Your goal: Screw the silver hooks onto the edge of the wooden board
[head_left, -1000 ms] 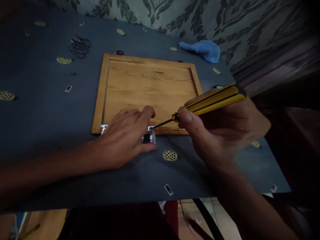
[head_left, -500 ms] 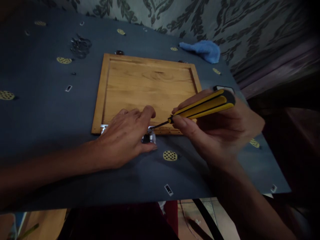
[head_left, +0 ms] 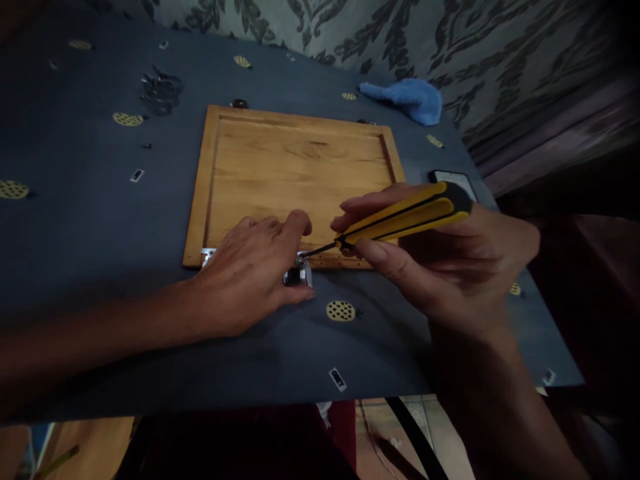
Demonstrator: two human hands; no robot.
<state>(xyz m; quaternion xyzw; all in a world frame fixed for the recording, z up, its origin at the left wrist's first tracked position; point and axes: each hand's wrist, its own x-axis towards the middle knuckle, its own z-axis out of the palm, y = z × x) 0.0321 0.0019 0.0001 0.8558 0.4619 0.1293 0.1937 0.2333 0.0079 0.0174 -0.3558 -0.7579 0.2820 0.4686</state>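
Holding screwdriver to fitting

Touching fitting with left hand, thumb spread from fingers, at near edge of panel. Clamping right hand round screwdriver handle. See panel mid-tabletop, cloth by far right corner.

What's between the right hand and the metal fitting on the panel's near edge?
In the head view, the screwdriver's dark shaft spans that stretch, slanting from the right hand to the metal fitting, over the wooden panel.

Blue-grey tabletop beneath wooden panel, blue cloth, phone, small dark cluster
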